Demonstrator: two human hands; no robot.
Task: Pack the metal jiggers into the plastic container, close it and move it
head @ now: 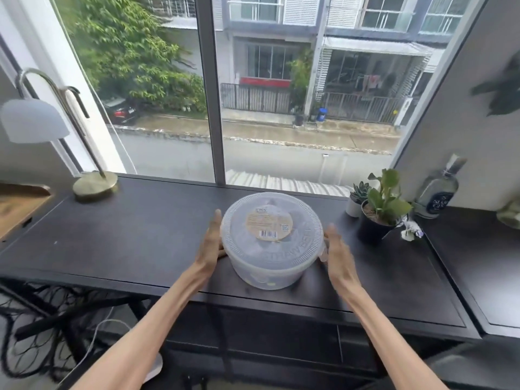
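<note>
— Near the front edge of the dark bench (118, 237), what do we have?

— We have the round plastic container (271, 246), lid (270, 220) on, with a tan label in the lid's middle. It sits between our hands.

— And how do our hands stand?

— Our left hand (209, 243) lies flat against the container's left wall, fingers straight and pointing away from us. Our right hand (336, 249) is at its right side, open too, just beside the rim; it is blurred, so we cannot tell whether it touches.

— Can we see the jiggers?

— Only dim shapes through the cloudy wall. Two potted plants (378, 204) stand to the right, a lamp (56, 130) far left.
</note>
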